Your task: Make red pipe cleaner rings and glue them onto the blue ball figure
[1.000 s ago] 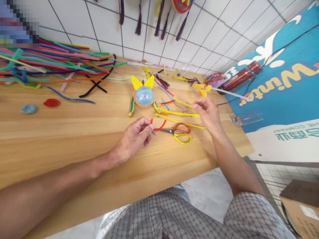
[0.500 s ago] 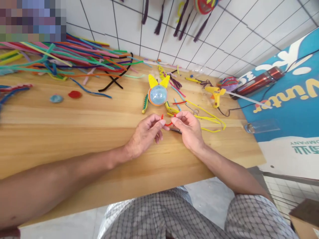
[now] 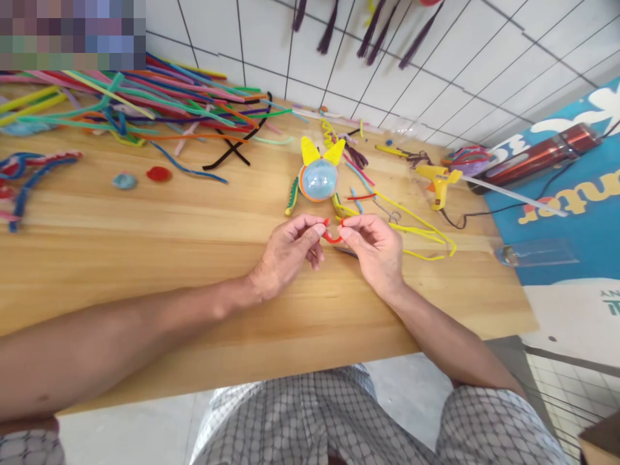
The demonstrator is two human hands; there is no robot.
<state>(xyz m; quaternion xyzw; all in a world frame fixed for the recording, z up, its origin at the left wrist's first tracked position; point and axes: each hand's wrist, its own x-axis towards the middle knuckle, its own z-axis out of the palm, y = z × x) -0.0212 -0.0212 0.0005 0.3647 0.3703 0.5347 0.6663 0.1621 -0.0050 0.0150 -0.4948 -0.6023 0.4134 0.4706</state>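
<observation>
Between my hands a short red pipe cleaner [image 3: 332, 239] curves in a U shape. My left hand [image 3: 292, 250] pinches one end of it between thumb and forefinger, and my right hand [image 3: 375, 248] pinches the other end. Just beyond them sits a clear-domed figure [image 3: 319, 179] with an orange rim, yellow ears [image 3: 310, 151] and green-and-yellow limbs [image 3: 291, 196]. A dark-bladed tool, partly covered by my right hand, lies on the wooden table [image 3: 203, 252]. Yellow pipe cleaners [image 3: 426, 233] lie to the right of my right hand.
A heap of coloured pipe cleaners [image 3: 179, 103] fills the far left. Blue [image 3: 124, 181] and red [image 3: 159, 174] coils lie nearer. At right are a yellow glue gun [image 3: 438, 184] with a cord, a red thermos [image 3: 547, 155] and a clear bottle [image 3: 540, 253]. Tassels [image 3: 372, 32] hang against the tiled wall.
The view has shifted, so the table things appear further right. Both hands still hold the red pipe cleaner, whose ends are now pinched nearer the fingertips and bent into a rounder U.
</observation>
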